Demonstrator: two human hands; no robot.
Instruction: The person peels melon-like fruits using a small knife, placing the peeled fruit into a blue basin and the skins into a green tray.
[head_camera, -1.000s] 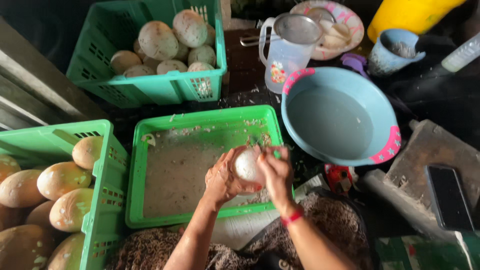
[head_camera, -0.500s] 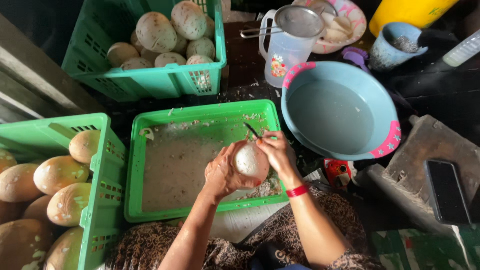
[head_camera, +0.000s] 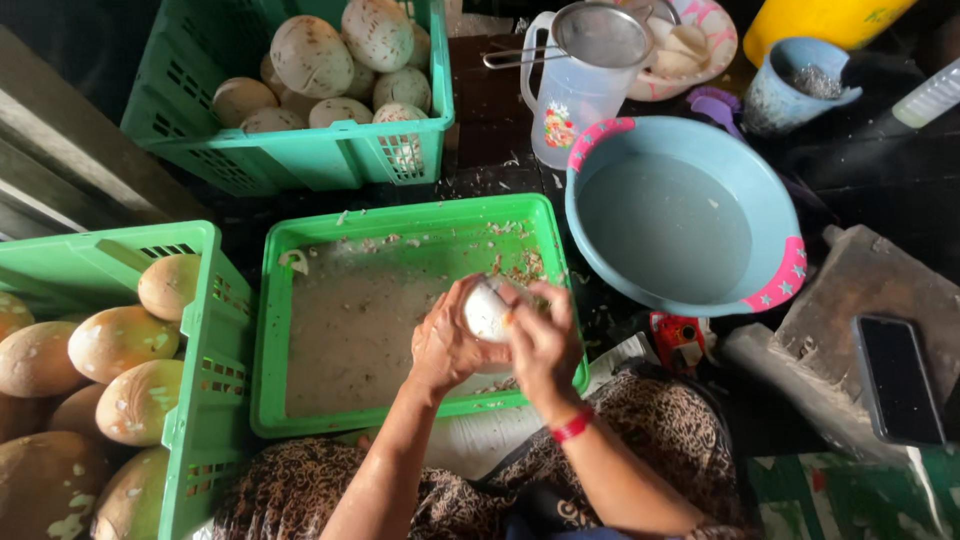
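Observation:
Both my hands hold one pale, round peeled coconut (head_camera: 487, 312) over the right part of a shallow green tray (head_camera: 300, 250). My left hand (head_camera: 448, 340) cups it from the left and below. My right hand (head_camera: 541, 345), with a red band on its wrist, wraps it from the right, thumb on top. Whether a blade is in my right hand cannot be told. The tray's floor is wet and strewn with pale shavings.
A green crate (head_camera: 200, 330) of brown unpeeled coconuts (head_camera: 120, 340) stands at left. Another green crate (head_camera: 330, 160) at the back holds pale peeled coconuts (head_camera: 310, 55). A blue basin (head_camera: 600, 150) of cloudy water sits at right, a clear jug with strainer (head_camera: 585, 80) behind it. A dark phone (head_camera: 897, 380) lies on a board at right.
My hands and the coconut have stayed over the tray's right part, turning the coconut slightly between them. The view has shifted a little.

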